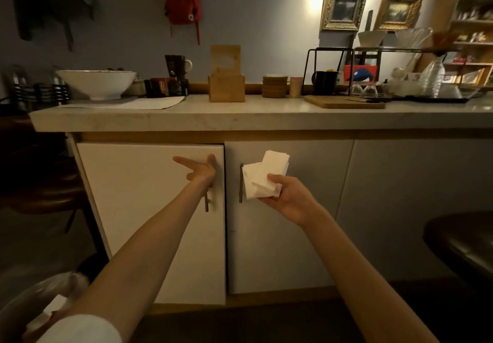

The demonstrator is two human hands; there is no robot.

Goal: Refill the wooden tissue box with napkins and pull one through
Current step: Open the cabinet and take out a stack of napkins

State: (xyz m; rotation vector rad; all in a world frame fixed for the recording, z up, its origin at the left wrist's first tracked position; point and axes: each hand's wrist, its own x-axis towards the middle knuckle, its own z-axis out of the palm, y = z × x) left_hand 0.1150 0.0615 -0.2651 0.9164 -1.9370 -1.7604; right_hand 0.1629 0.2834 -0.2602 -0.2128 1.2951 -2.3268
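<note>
Napkins (pixel 262 176), a white stack pinched in the right hand (pixel 288 196), look fetched; the left hand (pixel 202 172) meets the ajar cabinet door (pixel 149 209) at its handle (pixel 206 201), grip unclear, and next the stack must rise to the wooden tissue box (pixel 226 86) on the counter (pixel 240 118) above and beyond both hands.

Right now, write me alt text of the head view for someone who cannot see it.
The right hand holds a stack of white napkins in front of white cabinet doors, while the left hand rests on the left door at its handle. The wooden tissue box stands on the counter above.
</note>
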